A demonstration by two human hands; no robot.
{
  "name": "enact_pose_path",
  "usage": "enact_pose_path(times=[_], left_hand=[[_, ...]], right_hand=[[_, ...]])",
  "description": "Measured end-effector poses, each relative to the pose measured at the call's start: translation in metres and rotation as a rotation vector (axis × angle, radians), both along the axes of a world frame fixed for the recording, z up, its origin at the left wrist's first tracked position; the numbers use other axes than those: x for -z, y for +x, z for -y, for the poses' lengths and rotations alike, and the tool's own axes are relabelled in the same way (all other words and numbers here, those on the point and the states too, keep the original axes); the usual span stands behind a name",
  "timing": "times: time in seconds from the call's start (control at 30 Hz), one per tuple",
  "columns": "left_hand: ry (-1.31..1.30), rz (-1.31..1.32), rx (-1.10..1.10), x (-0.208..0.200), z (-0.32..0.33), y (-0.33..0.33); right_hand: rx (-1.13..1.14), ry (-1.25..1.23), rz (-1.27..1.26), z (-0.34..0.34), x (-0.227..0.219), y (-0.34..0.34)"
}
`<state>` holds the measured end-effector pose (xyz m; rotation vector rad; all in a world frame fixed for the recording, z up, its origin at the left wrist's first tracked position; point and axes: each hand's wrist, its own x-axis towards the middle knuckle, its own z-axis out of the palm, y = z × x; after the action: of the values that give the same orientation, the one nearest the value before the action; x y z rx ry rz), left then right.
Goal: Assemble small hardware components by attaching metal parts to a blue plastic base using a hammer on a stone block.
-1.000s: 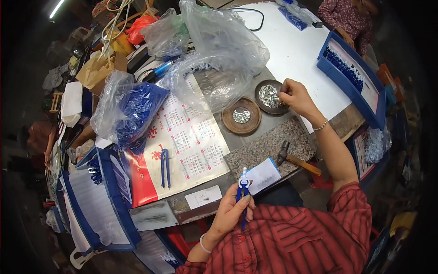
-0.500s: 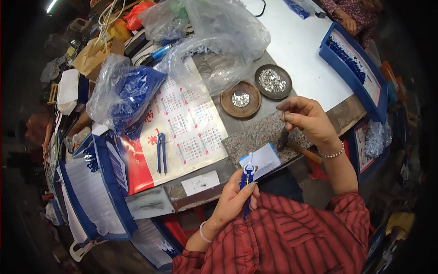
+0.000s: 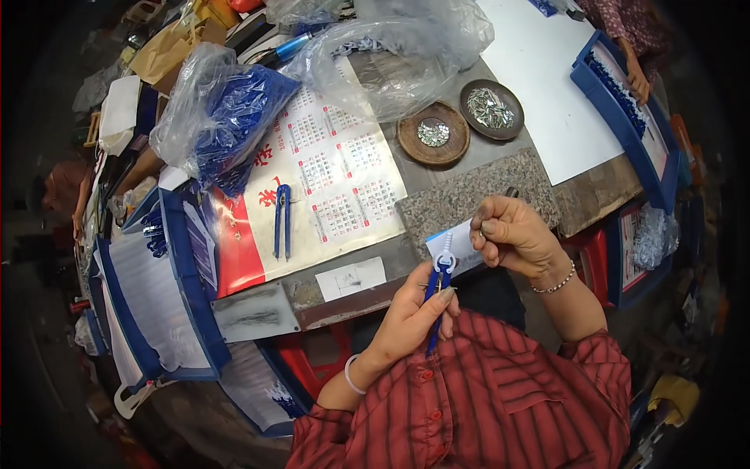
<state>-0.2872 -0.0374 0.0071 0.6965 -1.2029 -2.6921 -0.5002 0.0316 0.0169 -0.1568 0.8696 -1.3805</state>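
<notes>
Blue compass (image 3: 438,291) with a white hinge top, showing against a red shirt (image 3: 500,406) that is carrying thin dark stripes; a second blue compass (image 3: 282,220) lying on a white calendar sheet (image 3: 328,180) that is bearing red number grids and a red band down one side. Speckled grey granite slab (image 3: 461,199) sitting beside two round brown wooden dishes (image 3: 433,133) that are holding silvery metal bits; clear plastic bag (image 3: 215,125) showing dark blue parts inside. Blue-rimmed trays (image 3: 168,234) framing white paper, and a white board (image 3: 547,86) lying at the upper right.
</notes>
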Motion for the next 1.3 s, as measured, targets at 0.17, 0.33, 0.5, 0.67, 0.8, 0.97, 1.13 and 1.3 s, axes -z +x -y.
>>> enact_pose_path(times=[0.17, 0.33, 0.5, 0.67, 0.8, 0.97, 1.13, 1.3], left_hand=[[0.010, 0.017, -0.014, 0.004, 0.000, 0.003], [-0.085, 0.035, -0.041, 0.010, -0.002, 0.002], [-0.147, 0.071, -0.039, 0.012, -0.003, 0.001], [-0.258, 0.146, -0.032, 0.013, -0.005, 0.003], [-0.337, 0.162, -0.050, 0.010, -0.004, 0.001], [-0.422, 0.189, -0.080, 0.007, -0.005, 0.000], [-0.495, 0.191, -0.102, 0.010, -0.006, -0.003], [-0.572, 0.211, -0.089, 0.009, -0.005, -0.004]], right_hand=[[-0.075, -0.092, -0.127, 0.001, -0.003, 0.009], [-0.213, -0.137, -0.662, 0.004, -0.025, 0.030], [-0.190, -0.127, -0.870, -0.002, -0.012, 0.045], [-0.221, -0.099, -0.978, 0.002, -0.015, 0.048], [-0.218, -0.101, -1.064, 0.005, -0.015, 0.051], [-0.202, -0.104, -1.024, 0.004, -0.013, 0.051], [-0.187, -0.119, -1.024, 0.004, -0.011, 0.051], [-0.192, -0.122, -1.117, 0.005, -0.010, 0.052]])
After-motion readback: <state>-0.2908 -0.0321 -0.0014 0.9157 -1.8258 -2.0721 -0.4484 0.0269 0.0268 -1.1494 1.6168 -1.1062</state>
